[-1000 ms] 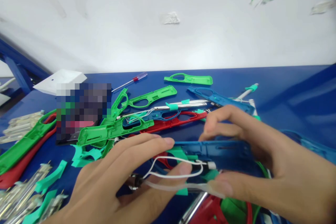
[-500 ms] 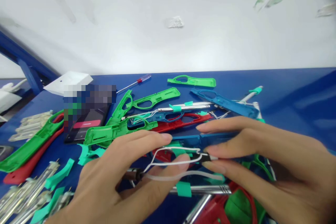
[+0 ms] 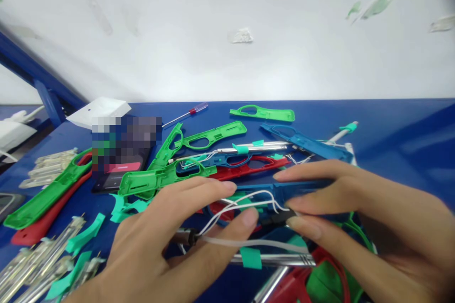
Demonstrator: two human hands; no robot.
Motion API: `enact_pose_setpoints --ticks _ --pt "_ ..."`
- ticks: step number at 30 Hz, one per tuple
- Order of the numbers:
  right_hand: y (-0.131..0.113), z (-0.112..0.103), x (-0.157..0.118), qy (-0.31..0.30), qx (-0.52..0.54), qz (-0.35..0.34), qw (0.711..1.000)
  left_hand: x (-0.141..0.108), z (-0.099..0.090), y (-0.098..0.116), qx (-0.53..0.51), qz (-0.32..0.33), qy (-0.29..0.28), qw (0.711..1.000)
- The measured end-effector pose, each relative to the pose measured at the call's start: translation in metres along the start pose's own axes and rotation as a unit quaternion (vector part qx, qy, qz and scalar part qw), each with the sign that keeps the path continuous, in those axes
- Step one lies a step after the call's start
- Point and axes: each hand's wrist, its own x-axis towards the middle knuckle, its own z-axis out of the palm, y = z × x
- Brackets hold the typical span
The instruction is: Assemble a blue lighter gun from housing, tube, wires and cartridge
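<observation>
Right hand (image 3: 384, 199): moved since a second ago; black sleeve (image 3: 277, 220) now pinched by fingertips.
White wires (image 3: 245, 197): looped between both hands, before blue shell (image 3: 296, 189).
Left hand (image 3: 152, 236): curled beside dark cylinder (image 3: 185, 236); grip cannot be told.

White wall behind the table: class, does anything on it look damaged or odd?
Yes: a rough pale patch near the middle and greenish, flaked-looking marks at upper right interrupt the mostly plain wall, perhaps damage or residue.
</observation>
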Motion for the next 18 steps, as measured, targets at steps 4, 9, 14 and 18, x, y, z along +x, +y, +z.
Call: enact_pose_setpoints --ticks 4,9,14,18 --pt "-0.0006 -0.0016 -0.0001 -0.005 -0.017 -0.020 1.000 -0.0004 0.0015 0.0001 0.043 -0.004 0.013 0.999" --pt "0.0006 -0.0009 0.0006 -0.011 -0.024 -0.031 0.999 -0.0009 0.0037 0.0001 0.038 -0.011 0.009 0.999" --pt "0.0010 -0.0013 0.0002 -0.019 -0.043 -0.031 0.998 0.0007 0.0028 0.0005 0.019 -0.011 0.006 1.000" --pt "-0.0001 -0.0011 0.0004 -0.017 -0.033 -0.037 0.999 0.0017 0.0039 0.0007 0.023 -0.015 0.007 1.000"
